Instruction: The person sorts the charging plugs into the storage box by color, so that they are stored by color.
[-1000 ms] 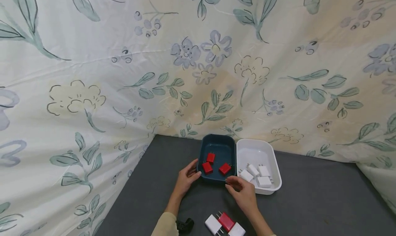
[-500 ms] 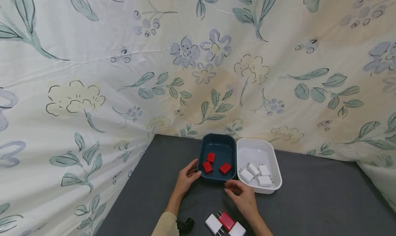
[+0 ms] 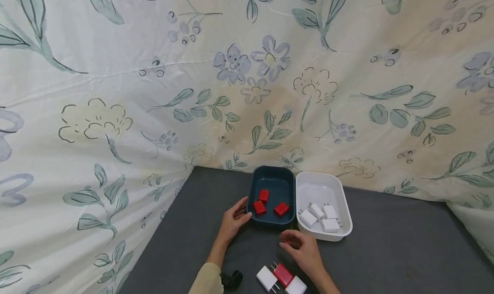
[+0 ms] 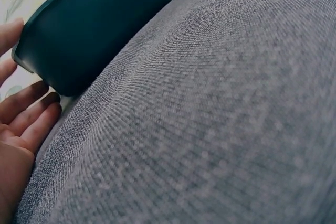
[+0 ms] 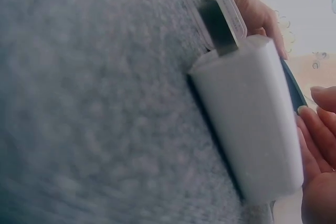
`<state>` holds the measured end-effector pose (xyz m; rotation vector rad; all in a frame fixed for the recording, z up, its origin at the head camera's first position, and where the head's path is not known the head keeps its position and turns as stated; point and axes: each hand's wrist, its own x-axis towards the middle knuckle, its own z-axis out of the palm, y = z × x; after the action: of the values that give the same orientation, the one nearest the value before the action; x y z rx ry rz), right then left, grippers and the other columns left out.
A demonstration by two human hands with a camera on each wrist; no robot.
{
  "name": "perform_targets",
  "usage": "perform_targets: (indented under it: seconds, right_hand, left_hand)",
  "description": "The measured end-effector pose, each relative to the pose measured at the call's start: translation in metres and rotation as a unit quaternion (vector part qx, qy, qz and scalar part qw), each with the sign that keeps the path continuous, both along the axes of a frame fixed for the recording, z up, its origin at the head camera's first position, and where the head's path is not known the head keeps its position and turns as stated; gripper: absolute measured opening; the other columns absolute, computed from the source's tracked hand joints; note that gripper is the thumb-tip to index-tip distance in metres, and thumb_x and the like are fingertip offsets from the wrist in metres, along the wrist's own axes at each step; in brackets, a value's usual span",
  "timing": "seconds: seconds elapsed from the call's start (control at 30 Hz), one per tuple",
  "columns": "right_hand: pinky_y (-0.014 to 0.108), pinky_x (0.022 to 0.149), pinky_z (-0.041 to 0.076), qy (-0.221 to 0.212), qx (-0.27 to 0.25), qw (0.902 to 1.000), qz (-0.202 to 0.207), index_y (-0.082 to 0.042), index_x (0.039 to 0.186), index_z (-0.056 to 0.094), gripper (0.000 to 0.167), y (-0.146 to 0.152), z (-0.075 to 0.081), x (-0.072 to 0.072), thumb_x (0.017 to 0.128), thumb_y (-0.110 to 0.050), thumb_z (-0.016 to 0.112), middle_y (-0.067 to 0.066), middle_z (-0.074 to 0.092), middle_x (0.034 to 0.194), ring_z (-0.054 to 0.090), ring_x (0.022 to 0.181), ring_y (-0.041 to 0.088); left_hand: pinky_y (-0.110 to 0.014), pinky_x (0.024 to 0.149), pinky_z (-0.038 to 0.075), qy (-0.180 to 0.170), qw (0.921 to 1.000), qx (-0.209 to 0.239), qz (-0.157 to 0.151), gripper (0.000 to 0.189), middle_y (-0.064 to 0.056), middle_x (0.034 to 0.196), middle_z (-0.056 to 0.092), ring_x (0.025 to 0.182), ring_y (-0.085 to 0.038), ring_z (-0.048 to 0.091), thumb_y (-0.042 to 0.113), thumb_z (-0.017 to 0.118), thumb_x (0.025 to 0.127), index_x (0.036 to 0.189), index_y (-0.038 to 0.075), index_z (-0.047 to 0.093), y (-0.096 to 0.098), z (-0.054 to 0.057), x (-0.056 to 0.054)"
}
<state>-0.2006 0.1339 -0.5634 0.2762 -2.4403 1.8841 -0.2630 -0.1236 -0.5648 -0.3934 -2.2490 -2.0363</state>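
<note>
My left hand (image 3: 233,221) is at the near left corner of a dark blue box (image 3: 273,170), its fingertips against the wall. In the left wrist view, slightly bent fingers (image 4: 31,114) lie by the box's lower edge. Inside sit three red plug chargers, such as the red charger (image 3: 281,208) at the right. My right hand (image 3: 302,247), loosely curled around nothing, hovers just in front of the boxes. Nearest to it on the table are a red charger (image 3: 283,275), a white charger (image 3: 266,278) and another white charger (image 3: 296,286). Up close, a white charger (image 5: 252,124) fills the right wrist view.
Right against the blue box stands a white box (image 3: 314,180) with several white chargers (image 3: 329,225) in it. A small black object (image 3: 232,280) lies by the left forearm. Behind the grey table (image 3: 386,238) hangs a floral cloth (image 3: 247,71), also along the left side.
The right hand has drawn back from the blue box's front edge toward the person. The left hand has stayed at the corner, and the boxes and chargers have not moved.
</note>
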Motion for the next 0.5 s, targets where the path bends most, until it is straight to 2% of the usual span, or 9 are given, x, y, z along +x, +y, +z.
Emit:
perform_targets:
  seconds: [0.27,0.5]
  right_hand:
    - [0.019,0.073,0.057,-0.022,0.011,0.9997,0.008,-0.006,0.101,0.072,0.029,0.0014,-0.0038,0.0041,0.073,-0.005,0.083,0.009,0.074,0.094,0.069,0.079,0.006]
    - [0.018,0.073,0.057,-0.042,0.018,0.9986,0.027,-0.001,0.105,0.07,0.035,0.0045,-0.0104,0.0062,0.073,-0.009,0.084,0.013,0.074,0.095,0.069,0.08,0.009]
  left_hand:
    - [-0.054,0.104,0.044,0.009,1.0,0.003,-0.003,0.06,-0.023,0.141,0.053,0.125,-0.039,0.054,0.014,0.069,0.09,0.144,0.001,0.045,-0.0004,0.001,0.0006]
    - [-0.053,0.104,0.044,0.002,1.0,-0.002,-0.002,0.061,-0.023,0.141,0.053,0.126,-0.037,0.055,0.016,0.07,0.09,0.144,0.002,0.045,-0.0008,0.0007,0.0013]
